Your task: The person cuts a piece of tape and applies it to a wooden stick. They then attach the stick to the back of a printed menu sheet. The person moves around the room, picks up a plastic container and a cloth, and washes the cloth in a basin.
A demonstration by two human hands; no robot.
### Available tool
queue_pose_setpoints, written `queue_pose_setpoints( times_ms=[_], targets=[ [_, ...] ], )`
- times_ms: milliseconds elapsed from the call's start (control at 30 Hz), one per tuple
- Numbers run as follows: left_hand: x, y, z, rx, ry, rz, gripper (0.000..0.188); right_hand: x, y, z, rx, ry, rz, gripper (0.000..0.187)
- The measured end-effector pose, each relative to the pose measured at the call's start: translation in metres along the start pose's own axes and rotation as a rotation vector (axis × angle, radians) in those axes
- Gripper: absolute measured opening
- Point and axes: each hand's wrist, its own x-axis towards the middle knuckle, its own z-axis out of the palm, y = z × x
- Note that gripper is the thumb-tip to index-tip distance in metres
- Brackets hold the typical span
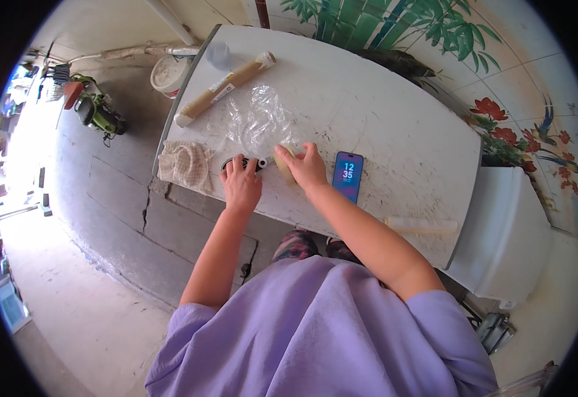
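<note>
My left hand (241,185) is at the table's near edge, its fingers bent over a small black object (258,165) with a round white part at its right end. Most of that object is hidden under the fingers, so its kind is unclear. Just to the right, my right hand (310,169) grips a tan roll of tape (284,168) standing on edge between thumb and fingers. Crumpled clear plastic film (262,116) lies beyond both hands. A smartphone (347,176) with a lit screen rests right of my right hand.
On the white table (395,119), a brown paper-wrapped roll (226,89) and a clear cup (218,55) lie far left. A checked cloth (184,167) sits at the left edge. A pale tube (421,225) lies near right; a white bucket (169,75) stands on the floor.
</note>
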Motion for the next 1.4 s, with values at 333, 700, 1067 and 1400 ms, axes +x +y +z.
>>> queue_pose_setpoints(
  times_ms=[333, 700, 1067, 1400],
  targets=[
    [-0.008, -0.005, -0.006, -0.053, 0.019, 0.253, 0.044, -0.022, 0.029, -0.040, 0.403, -0.491, 0.094, 0.081],
    [-0.032, 0.013, -0.044, -0.243, 0.140, 0.370, 0.033, -0.048, 0.036, -0.060, 0.434, -0.653, 0.161, 0.044],
    [-0.024, -0.012, -0.070, -1.025, -0.860, -0.099, 0.028, -0.043, 0.029, -0.068, 0.355, -0.826, 0.209, 0.021],
    [-0.028, -0.012, -0.080, -1.045, -0.904, -0.154, 0.026, -0.045, -0.003, -0.082, 0.043, -0.835, 0.163, 0.014]
  ],
)
